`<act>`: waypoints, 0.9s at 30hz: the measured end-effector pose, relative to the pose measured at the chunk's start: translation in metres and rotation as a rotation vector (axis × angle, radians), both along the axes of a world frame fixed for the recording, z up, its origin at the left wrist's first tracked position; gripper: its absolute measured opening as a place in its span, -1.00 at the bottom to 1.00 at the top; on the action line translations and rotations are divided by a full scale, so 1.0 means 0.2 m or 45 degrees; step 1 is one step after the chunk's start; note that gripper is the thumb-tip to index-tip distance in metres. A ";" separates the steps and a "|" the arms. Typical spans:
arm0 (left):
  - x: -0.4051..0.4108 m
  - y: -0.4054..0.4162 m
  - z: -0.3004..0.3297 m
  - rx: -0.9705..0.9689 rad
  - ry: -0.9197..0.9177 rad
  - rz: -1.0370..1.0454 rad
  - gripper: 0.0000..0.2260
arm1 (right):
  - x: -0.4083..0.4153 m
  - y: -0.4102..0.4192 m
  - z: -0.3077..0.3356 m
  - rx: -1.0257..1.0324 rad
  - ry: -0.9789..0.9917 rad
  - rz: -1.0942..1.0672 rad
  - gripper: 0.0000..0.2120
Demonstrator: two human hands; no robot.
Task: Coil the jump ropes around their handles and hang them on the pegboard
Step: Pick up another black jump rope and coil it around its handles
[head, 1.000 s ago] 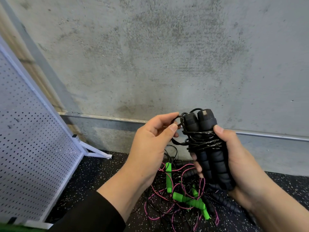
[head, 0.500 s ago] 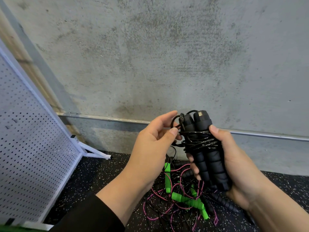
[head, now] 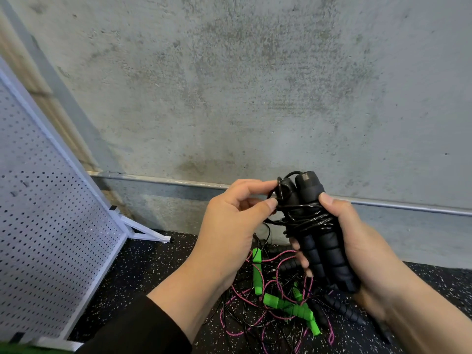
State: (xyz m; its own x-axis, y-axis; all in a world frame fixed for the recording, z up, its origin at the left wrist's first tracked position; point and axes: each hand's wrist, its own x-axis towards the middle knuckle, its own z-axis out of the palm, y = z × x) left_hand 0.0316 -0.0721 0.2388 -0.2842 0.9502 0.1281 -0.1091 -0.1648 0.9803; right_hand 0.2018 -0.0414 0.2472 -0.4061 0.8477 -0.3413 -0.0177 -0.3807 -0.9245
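My right hand [head: 357, 246] grips two black foam jump-rope handles [head: 321, 241] held upright side by side, with black cord [head: 306, 218] coiled around their upper part. My left hand [head: 229, 226] pinches a small loop of that cord next to the handle tops, between thumb and forefinger. Below my hands a tangle of other ropes lies on the floor: green handles [head: 286, 305] with pink cord [head: 237, 297] and further black handles [head: 344, 307]. The white pegboard [head: 43, 226] leans at the left.
A bare concrete wall [head: 229, 85] with a metal rail [head: 163, 180] stands straight ahead. The floor is black speckled rubber [head: 153, 272]. The pegboard's white foot [head: 145, 232] sticks out onto the floor near the wall.
My left hand's fingers have closed in on the cord loop beside the handle tops. The right hand with the bundle has stayed nearly in place.
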 end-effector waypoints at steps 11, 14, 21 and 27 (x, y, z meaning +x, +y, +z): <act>-0.02 0.00 0.01 0.014 0.671 0.064 -0.79 | -0.01 -0.01 0.02 0.198 -0.353 -0.017 -0.47; -0.03 0.01 0.00 0.022 0.853 0.109 -0.80 | -0.02 -0.01 0.00 0.204 -0.391 0.009 -0.47; -0.03 0.01 -0.03 0.324 1.116 0.294 -0.88 | -0.02 0.00 0.01 0.182 -0.426 0.041 -0.44; 0.01 -0.02 -0.03 0.401 1.054 0.150 -0.85 | -0.02 0.01 -0.01 0.314 -0.481 0.101 -0.54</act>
